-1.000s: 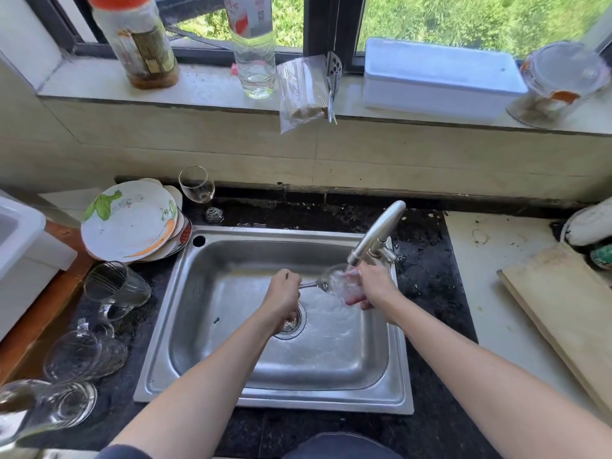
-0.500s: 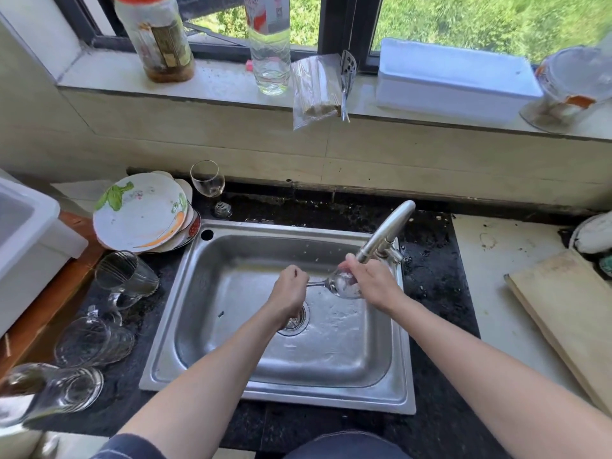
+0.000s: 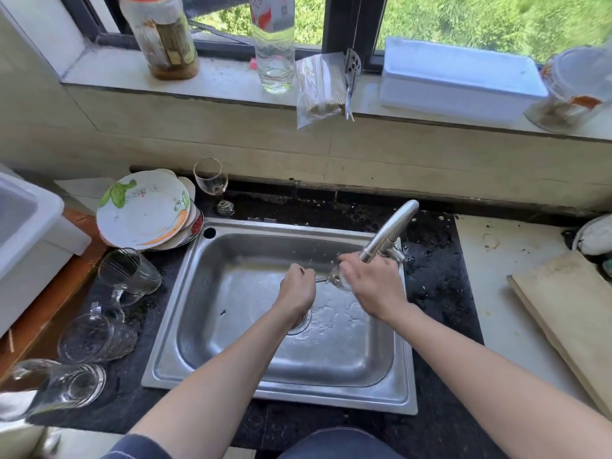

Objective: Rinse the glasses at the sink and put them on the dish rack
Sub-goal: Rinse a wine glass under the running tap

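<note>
Wine glass: a person is holding the wine glass on its side over the sink, just under the faucet.
Long axis: the stem is running left to right, foot toward the left, bowl toward the right.
Left hand: the left hand is closing in a fist round the foot end of the stem.
Right hand: the right hand is curling over the bowl and hiding most of it.
Nearer hand: the left hand is sitting closer to the left counter, so it looks like the natural one to carry the glass out.
Edges: the faucet spout is touching or nearly touching the right fingers; the sink's left wall is lying well apart from the stem.
Open room: glass mugs are lying on their sides along the left counter, plates and a second stemmed glass are crowding the back corner, and a cutting board is taking up the right.
Dish rack: nothing is showing plainly as one.
</note>
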The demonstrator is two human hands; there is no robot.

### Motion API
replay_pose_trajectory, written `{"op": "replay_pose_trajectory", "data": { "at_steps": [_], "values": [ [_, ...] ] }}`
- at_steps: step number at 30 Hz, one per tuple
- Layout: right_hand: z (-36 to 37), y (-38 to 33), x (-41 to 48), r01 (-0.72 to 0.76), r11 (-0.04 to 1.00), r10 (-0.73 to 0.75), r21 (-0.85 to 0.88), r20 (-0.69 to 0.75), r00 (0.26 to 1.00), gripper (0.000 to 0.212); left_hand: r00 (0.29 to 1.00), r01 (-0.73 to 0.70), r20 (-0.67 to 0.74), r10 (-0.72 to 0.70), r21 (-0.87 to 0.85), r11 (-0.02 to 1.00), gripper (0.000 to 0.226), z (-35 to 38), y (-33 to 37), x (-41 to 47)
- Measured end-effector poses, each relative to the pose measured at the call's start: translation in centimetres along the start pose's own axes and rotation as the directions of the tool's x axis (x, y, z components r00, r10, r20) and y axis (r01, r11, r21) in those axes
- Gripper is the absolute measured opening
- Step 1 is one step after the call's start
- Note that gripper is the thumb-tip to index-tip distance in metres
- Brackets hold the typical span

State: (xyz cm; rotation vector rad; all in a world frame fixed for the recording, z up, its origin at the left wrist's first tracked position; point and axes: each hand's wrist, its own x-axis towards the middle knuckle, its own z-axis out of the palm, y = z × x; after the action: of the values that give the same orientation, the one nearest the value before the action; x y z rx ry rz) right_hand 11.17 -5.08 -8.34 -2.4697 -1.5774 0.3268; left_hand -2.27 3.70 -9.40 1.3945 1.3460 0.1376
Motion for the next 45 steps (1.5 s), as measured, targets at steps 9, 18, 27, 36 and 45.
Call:
{"op": "replay_pose_trajectory", "data": {
  "at_steps": [9, 18, 27, 36, 45],
  "values": [
    [-0.7, 1.9, 0.5, 0.050, 0.984, -0.100, 0.171, 0.298, 0.949, 0.061, 0.958, -0.281, -0.044, 0.285, 0.072, 0.957, 0.013, -0.1, -0.2, -1.4],
    [1.1, 1.3, -1.2, 0.384, 0.917, -0.398, -0.110, -0.160, 0.903, 0.039, 0.980, 0.197, 0.085, -0.179, -0.322, 0.926, 0.015, -0.4, 0.3, -0.9],
    [1.7, -0.1, -1.6, 0.243, 0.969, -0.244, -0.053, -0.014, 0.970, 0.043, 0.968, -0.181, -0.157, 0.193, 0.090, 0.979, 0.018, -0.4, 0.3, -1.7],
    [0.3, 0.0, 0.1, -0.267, 0.730, 0.145, 0.629, 0.238, 0.960, 0.039, 0.920, -0.319, -0.196, 0.338, 0.125, 0.940, 0.022, -0.7, 0.1, -2.2],
    [0.7, 0.3, 0.1, -0.091, 0.630, 0.191, 0.771, -0.040, 0.981, 0.017, 0.940, 0.332, 0.211, -0.269, -0.370, 0.868, 0.023, -0.8, 0.8, -1.2]
  ]
}}
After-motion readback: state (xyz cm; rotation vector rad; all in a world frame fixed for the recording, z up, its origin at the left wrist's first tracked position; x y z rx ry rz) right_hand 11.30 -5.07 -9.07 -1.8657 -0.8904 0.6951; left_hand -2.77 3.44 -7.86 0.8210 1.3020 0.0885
